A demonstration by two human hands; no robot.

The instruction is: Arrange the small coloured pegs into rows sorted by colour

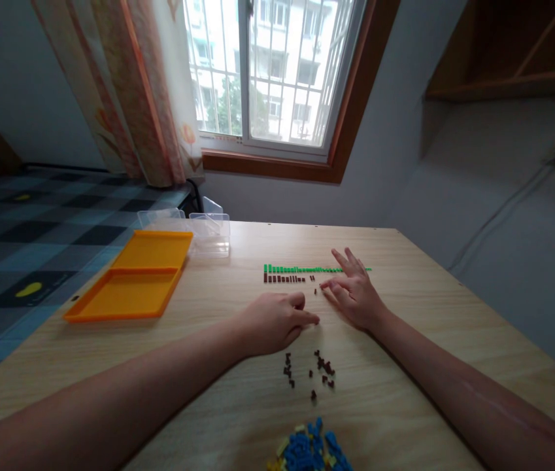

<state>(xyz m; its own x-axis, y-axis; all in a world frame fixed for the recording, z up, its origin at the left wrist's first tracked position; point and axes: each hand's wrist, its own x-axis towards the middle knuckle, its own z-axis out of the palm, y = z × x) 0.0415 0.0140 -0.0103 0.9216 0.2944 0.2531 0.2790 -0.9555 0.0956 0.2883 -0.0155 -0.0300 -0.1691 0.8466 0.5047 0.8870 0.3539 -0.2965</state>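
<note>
Your right hand (354,291), right of centre, is resting fingertips near the brown row (284,279), which is lying mid-frame below the green row (277,269). Your left hand (277,320), at centre, is pointing one finger. I cannot tell whether either is pinching anything.

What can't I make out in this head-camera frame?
All in the head view:
Green row: partly hidden behind the right hand.
Right hand's grip: the fingertips are too small to show whether they pinch anything.
Left hand: its back is turned to the camera and hides the palm.
Loose brown pieces: too small and bunched for a sure count.
Blue-and-yellow pile: cut off by the bottom edge.
</note>
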